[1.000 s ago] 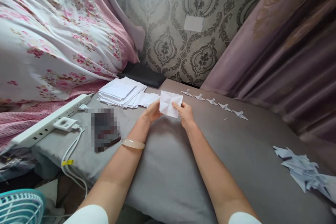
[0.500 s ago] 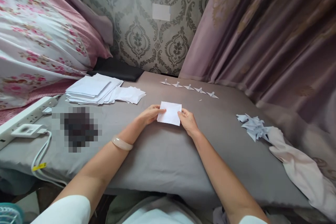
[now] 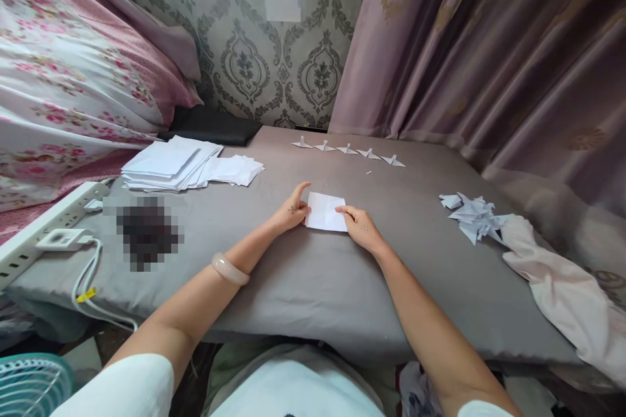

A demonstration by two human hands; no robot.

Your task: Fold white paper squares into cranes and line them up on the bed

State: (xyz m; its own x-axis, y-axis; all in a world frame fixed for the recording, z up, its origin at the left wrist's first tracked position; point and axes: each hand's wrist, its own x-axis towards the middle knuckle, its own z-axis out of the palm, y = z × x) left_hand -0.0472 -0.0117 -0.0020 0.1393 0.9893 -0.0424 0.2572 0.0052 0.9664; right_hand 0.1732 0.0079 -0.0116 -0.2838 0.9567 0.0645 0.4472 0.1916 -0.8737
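A small white square of paper (image 3: 325,212) with faint crease lines is held up over the grey-covered table. My right hand (image 3: 362,227) pinches its right edge, thumb on top and fingers tucked behind. At the opposite edge is my left hand (image 3: 292,210), its curled fingers against the paper and its thumb lifted off, pointing up and away. How far those fingers reach behind the sheet is hidden. Beyond my hands stands a row of small folded paper figures (image 3: 347,148) with spread points. Over to the left lie a pile of smaller paper pieces (image 3: 237,169) and a taller stack of white paper (image 3: 166,163).
A heap of folded white paper shapes (image 3: 474,216) lies at the right beside a pale cloth (image 3: 548,280). On the left edge are a white power strip (image 3: 49,231) with cables and a blurred-out dark object (image 3: 149,231). A teal fan (image 3: 34,384) stands at lower left.
My left thumb has come off the paper's face and now sticks up. Crease lines now show on the paper. The whole view has shifted slightly.
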